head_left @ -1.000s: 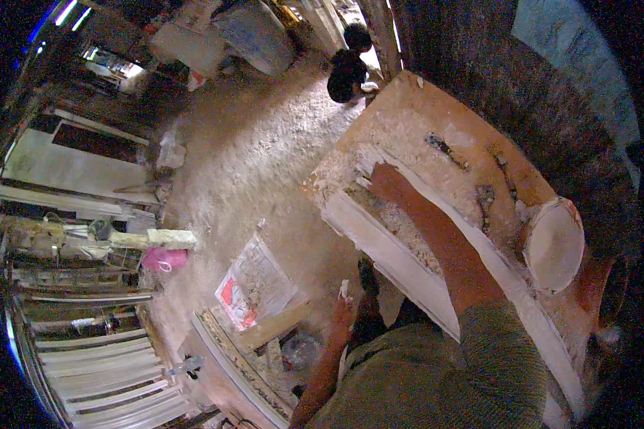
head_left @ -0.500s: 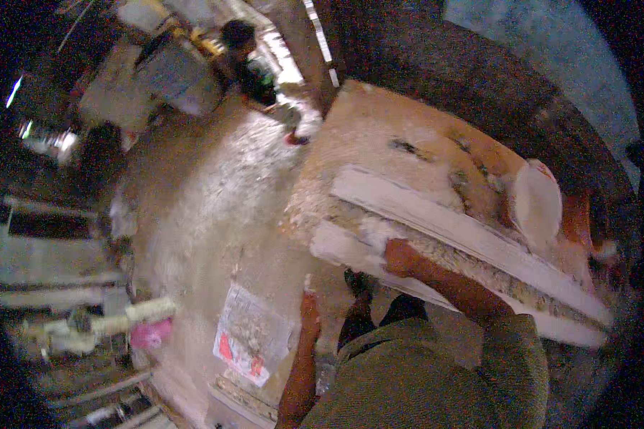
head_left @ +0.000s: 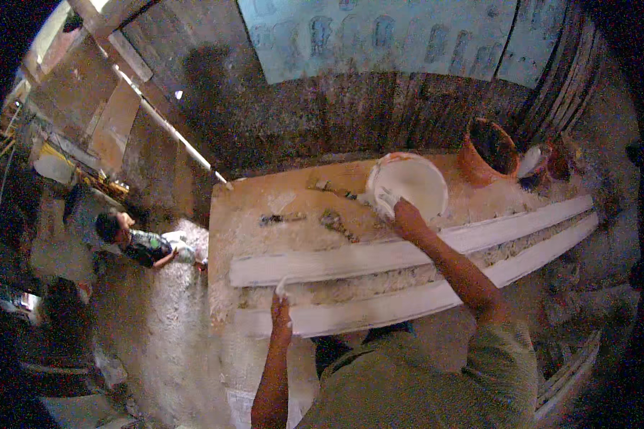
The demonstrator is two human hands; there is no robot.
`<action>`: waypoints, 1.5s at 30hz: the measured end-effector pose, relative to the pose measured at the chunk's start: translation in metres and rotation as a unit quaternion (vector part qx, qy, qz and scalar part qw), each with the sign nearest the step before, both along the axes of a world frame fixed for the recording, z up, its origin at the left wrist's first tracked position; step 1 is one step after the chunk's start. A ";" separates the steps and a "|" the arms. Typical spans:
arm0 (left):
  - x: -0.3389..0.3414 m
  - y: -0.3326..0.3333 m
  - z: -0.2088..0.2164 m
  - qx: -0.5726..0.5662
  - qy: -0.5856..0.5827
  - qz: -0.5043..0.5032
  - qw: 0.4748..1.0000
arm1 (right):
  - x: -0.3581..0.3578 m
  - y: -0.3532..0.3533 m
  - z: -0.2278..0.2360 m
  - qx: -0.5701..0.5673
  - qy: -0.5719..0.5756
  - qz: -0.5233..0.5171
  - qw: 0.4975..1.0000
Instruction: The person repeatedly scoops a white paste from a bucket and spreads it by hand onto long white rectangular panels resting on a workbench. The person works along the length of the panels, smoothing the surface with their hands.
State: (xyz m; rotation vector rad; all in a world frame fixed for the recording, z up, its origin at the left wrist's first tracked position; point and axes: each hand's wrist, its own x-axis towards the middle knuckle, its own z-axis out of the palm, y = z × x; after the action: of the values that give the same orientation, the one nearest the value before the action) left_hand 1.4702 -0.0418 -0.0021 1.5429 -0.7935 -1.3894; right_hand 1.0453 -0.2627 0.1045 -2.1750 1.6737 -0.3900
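Note:
My right hand (head_left: 410, 219) is at the near-left rim of a round white bucket (head_left: 426, 187), closed on a white-smeared tool (head_left: 388, 200) whose kind is blurred. Pale material shows inside the bucket. My left hand (head_left: 282, 318) is over the left part of two long white-coated strips, closed around a thin, white-smeared piece (head_left: 282, 287) that points upward. The farther strip (head_left: 322, 262) and the nearer strip (head_left: 365, 309) lie side by side on the table, a rough gap between them.
The brown table (head_left: 240, 211) bears several dark, crusted tools (head_left: 338, 225). An orange bucket (head_left: 488, 159) stands at the far right. Another person (head_left: 147, 247) sits low on the left, beyond the table's end. A patterned blue panel (head_left: 379, 39) is at the back.
My view has swung toward the table and the far wall. My right hand has gone from the nearer strip to the white bucket. My left hand has come up over the strips.

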 end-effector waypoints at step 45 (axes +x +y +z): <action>-0.396 -0.246 0.039 -0.055 0.201 0.104 0.972 | -0.165 -0.117 -0.176 0.328 -0.012 0.167 0.930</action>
State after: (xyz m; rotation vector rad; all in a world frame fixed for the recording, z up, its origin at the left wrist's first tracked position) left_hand 1.0740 -0.2879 0.0366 1.1683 -0.4371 -1.4121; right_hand 0.8803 -0.3793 -0.0719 -1.8622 1.1499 0.2151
